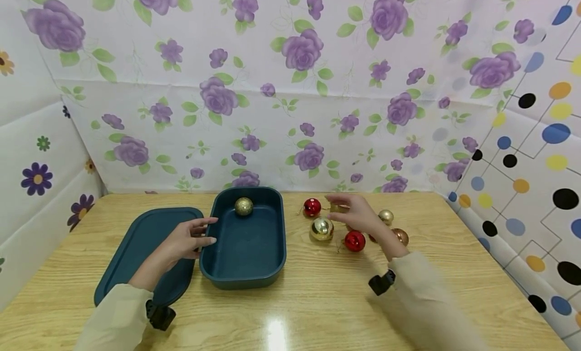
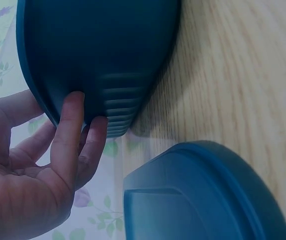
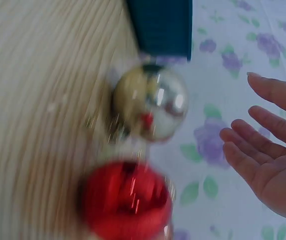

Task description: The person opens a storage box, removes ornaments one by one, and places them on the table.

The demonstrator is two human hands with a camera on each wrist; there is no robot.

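Observation:
My left hand (image 1: 188, 238) is at the left side of a dark teal rectangular container (image 1: 242, 283). In the left wrist view some fingers (image 2: 69, 135) lie against its outer wall, while the thumb side passes over the rim. A glittery gold ball ornament (image 1: 243, 206) sits inside, near the back. My right hand (image 1: 356, 212) hovers over a group of Christmas balls, its fingers spread and holding nothing. Near it are a shiny gold ball (image 1: 322, 229), a red ball (image 1: 354, 241) and another red one (image 1: 311, 207). Some balls are partly hidden beneath the hand.
A flat teal lid (image 1: 136, 255) lies on the wooden table (image 1: 317, 310) left of the container, partly under my left arm. Right of my right hand are a small gold ball (image 1: 386, 217) and a copper ball (image 1: 401, 236). Floral cloth (image 1: 268, 134) hangs behind the table.

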